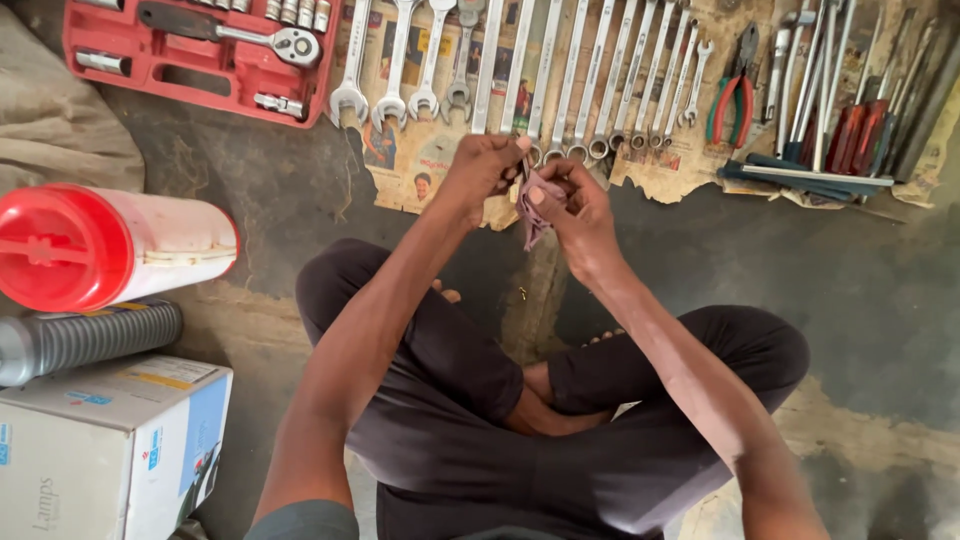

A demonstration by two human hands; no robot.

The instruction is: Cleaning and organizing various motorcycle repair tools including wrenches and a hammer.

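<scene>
I sit cross-legged on the floor with both hands raised in front of me. My left hand and my right hand meet around a small pinkish rag. The rag hangs down between the fingers of both hands. A thin dark item seems pinched in the cloth near my left fingertips, too small to identify. Just beyond my hands lies a row of several silver spanners on old newspaper.
A red socket-set case with a ratchet lies at the far left. Pliers and screwdrivers lie at the far right. Beside my left knee stand a red-lidded white container, a grey ribbed bottle and a cardboard box.
</scene>
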